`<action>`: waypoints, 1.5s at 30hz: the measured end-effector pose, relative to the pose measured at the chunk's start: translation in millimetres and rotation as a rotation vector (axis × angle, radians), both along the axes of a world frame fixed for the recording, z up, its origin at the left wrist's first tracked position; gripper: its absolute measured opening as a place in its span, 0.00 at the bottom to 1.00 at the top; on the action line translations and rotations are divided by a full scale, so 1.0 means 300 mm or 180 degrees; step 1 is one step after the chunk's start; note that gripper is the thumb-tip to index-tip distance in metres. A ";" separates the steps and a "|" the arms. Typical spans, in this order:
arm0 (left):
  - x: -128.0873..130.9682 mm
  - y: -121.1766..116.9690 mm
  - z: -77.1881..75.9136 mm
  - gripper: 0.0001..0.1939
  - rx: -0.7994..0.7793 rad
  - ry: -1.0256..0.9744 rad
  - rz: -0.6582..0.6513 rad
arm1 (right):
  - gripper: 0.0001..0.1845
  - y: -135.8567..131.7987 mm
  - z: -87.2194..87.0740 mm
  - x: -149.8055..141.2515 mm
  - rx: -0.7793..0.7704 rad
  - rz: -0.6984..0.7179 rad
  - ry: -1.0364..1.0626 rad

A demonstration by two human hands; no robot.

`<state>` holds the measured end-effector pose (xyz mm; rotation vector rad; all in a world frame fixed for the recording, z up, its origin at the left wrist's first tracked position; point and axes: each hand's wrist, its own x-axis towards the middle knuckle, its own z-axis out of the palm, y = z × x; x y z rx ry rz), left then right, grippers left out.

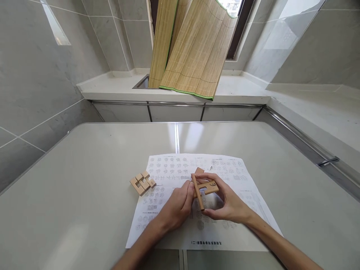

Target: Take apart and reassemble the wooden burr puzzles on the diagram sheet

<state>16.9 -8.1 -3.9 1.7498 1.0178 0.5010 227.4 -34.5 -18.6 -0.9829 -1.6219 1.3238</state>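
Observation:
Over a printed sheet point(165, 232), my left hand point(180, 206) and my right hand point(227, 200) hold several notched wooden puzzle pieces fitted partly together. One flat wooden puzzle piece point(210, 187) with a cut-out and a dark mark points to the right. Across it runs a narrow wooden puzzle piece point(198, 193), seen edge-on and slanted. My left fingers are closed on the left side of the pieces. The thumb and fingers of my right hand close around the narrow piece's two ends. Part of the assembly is hidden behind my fingers.
Other interlocked wooden puzzle pieces point(142, 183) lie at the sheet's left edge. The sheet rests on a pale table point(84, 180) with a centre seam. Beyond are a white counter point(109, 84), a bamboo mat point(197, 52) hanging over it and a sink corner. Tiled walls stand on both sides.

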 end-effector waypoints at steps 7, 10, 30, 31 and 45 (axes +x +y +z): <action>0.003 0.005 0.007 0.21 0.0040 -0.0030 -0.0022 | 0.42 0.006 -0.015 0.001 -0.0042 0.0065 0.0279; 0.003 0.008 0.003 0.20 0.0071 -0.0006 -0.0065 | 0.44 0.007 -0.018 0.005 -0.0026 0.0096 0.0292; 0.015 0.011 0.005 0.20 -0.0059 -0.0014 0.0074 | 0.44 0.006 -0.010 -0.003 0.0049 0.0029 0.0269; 0.015 0.009 0.005 0.20 -0.0050 -0.0008 0.0075 | 0.44 0.006 -0.012 -0.002 0.0042 0.0023 0.0249; -0.005 0.044 -0.015 0.22 -0.1267 -0.1597 0.0997 | 0.28 0.043 -0.061 0.010 0.0861 -0.1013 -0.1341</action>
